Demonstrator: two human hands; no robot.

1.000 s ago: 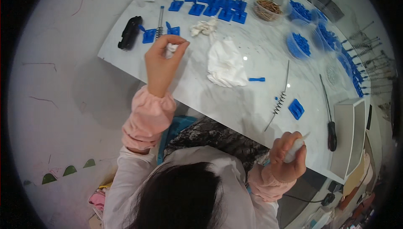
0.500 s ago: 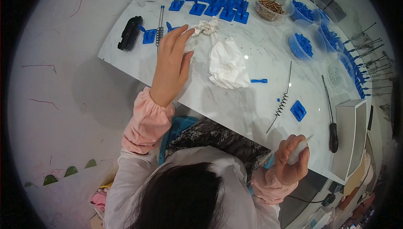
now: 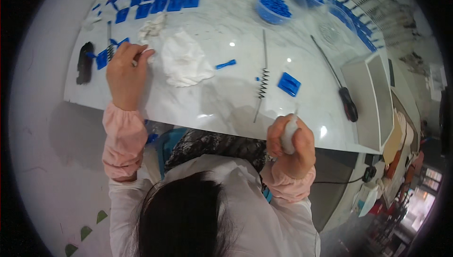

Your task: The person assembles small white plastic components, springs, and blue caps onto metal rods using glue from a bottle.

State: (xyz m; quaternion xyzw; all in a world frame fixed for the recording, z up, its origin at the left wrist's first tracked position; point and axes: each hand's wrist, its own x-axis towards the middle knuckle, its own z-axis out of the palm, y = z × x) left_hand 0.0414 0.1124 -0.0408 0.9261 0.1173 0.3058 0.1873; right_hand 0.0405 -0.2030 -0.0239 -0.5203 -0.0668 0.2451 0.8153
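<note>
Counter [image 3: 212, 101]: white marble-look slab, glossy. Judged slick, so small parts will likely skate if nudged.

Crumpled white cloth [image 3: 185, 62]: lies mid-counter, just right of the left hand. Soft, limp, light. Pinch anywhere; it won't hold shape.

Screwdriver [image 3: 340, 89]: black handle, long thin shaft, lying on the counter's right side, well apart from both hands. Stiff; take by the handle.

Rod w/ coil spring [image 3: 262, 75]: thin metal rod, black spring wound round its lower half, lying flat at centre. Rod stiff but slender and apt to roll. Grip on the bare rod, not the coil, which prob. gives under pressure.

Left hand [image 3: 125, 70]: fingers curled down on the counter at a small white item [image 3: 149, 55], pinched at its left end. Exact nature too small to tell; looks like a scrap of tissue or a tiny part. Judged v. light, needs fingertip pinch only. Blue flat piece [image 3: 102, 59] and a second spring rod [image 3: 110, 45] just beside, black block [image 3: 85, 62] further left.

Right hand [image 3: 292, 141]: clenched round a white tube-like tool [image 3: 289, 134], held at the near counter edge, tip pointing up toward the blue ribbed tile [image 3: 289, 84]. Smooth plastic by the look, light, rigid; full-fist grip as shown seems adequate.

Small blue peg [image 3: 225, 63]: loose between cloth and rod. Hard plastic, light; pick by the ends.
</note>
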